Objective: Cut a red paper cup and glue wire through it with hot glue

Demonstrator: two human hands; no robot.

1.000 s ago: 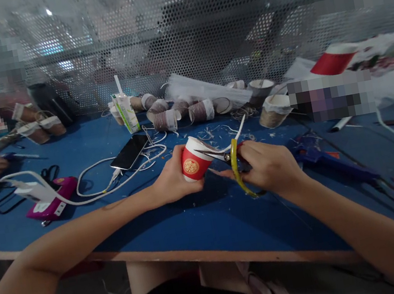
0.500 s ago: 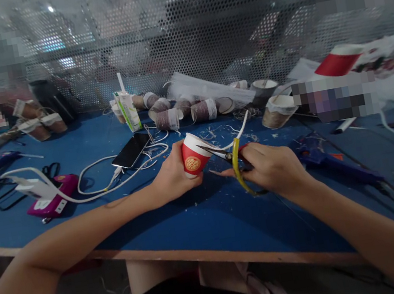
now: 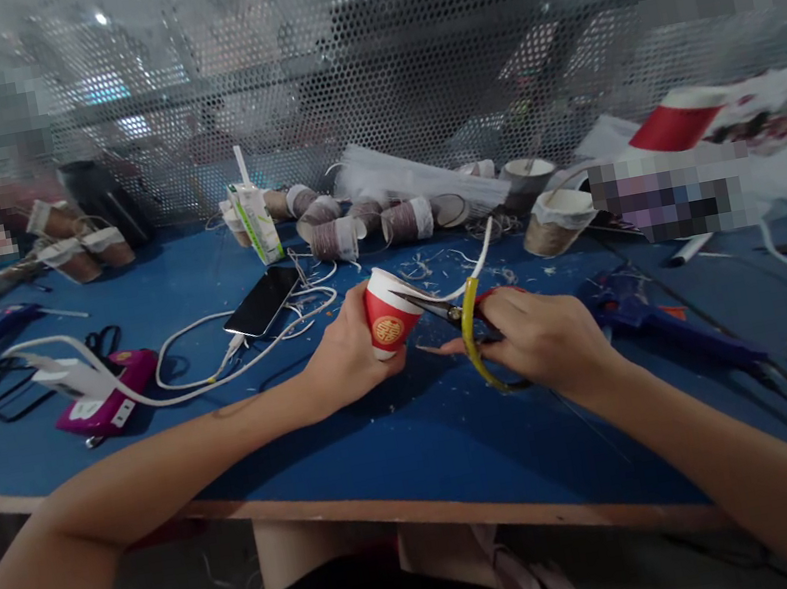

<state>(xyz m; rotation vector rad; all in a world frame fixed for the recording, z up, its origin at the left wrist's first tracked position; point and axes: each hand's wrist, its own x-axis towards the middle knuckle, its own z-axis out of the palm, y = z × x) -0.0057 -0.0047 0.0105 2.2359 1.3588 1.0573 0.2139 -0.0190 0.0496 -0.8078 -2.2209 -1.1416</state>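
Observation:
My left hand [image 3: 349, 355] is wrapped round a red and white paper cup [image 3: 388, 308] with a gold round emblem. The cup tilts a little, its mouth turned up and towards the right. In my right hand [image 3: 541, 329] is a pair of scissors [image 3: 442, 307] with red and black handles. Their blades point left and lie at the cup's rim, the tips over its mouth. A curved yellow band [image 3: 473, 336] hangs round the scissors near my fingers, and a thin white strip [image 3: 483, 248] sticks up above it. My right index finger stretches towards the cup below the blades.
Behind the hands lie several twine-wrapped cups [image 3: 408, 221], a drink carton [image 3: 256, 222] and a phone [image 3: 262, 302] on its cable. A purple power strip [image 3: 107, 396] is left; a blue glue gun [image 3: 663, 328] is right. A perforated metal screen [image 3: 295, 78] stands behind.
The scissor blades look closer together at the cup's rim, and the yellow band has shifted slightly left. My left hand and the cup have hardly moved.

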